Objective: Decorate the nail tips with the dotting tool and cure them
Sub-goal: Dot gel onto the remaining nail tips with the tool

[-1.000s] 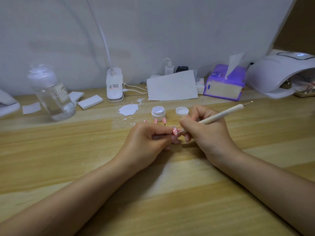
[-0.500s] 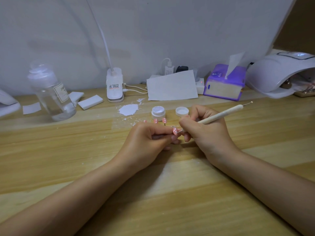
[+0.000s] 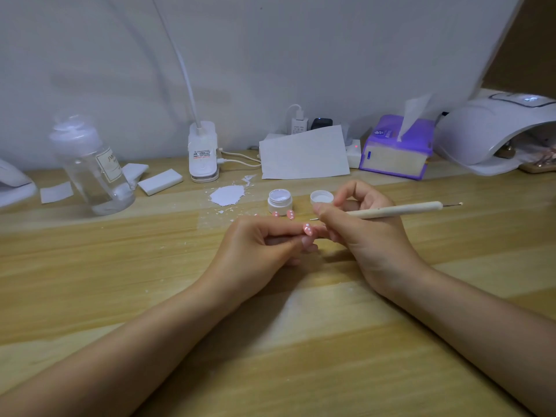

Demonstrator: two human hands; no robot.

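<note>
My left hand (image 3: 258, 251) pinches a pink nail tip (image 3: 307, 229) with white dots, held just above the wooden table. My right hand (image 3: 358, 230) grips a cream dotting tool (image 3: 397, 209) like a pen; its metal point sticks out to the left, a little above the nail tip and apart from it. Two more pink dotted nail tips (image 3: 290, 214) lie on the table in front of a small open white jar (image 3: 279, 201). The jar's lid (image 3: 321, 197) lies beside it. The white curing lamp (image 3: 493, 130) stands at the far right.
A clear pump bottle (image 3: 90, 167) stands at the back left, with white blocks (image 3: 160, 182) beside it. A lamp base (image 3: 203, 152) with cables, a paper sheet (image 3: 304, 153) and a purple tissue box (image 3: 395, 149) line the back. A white smear (image 3: 227, 195) marks the table.
My right hand has tilted the dotting tool flatter and lifted its point off the nail tip, up toward the jar. My left hand has stayed in place.
</note>
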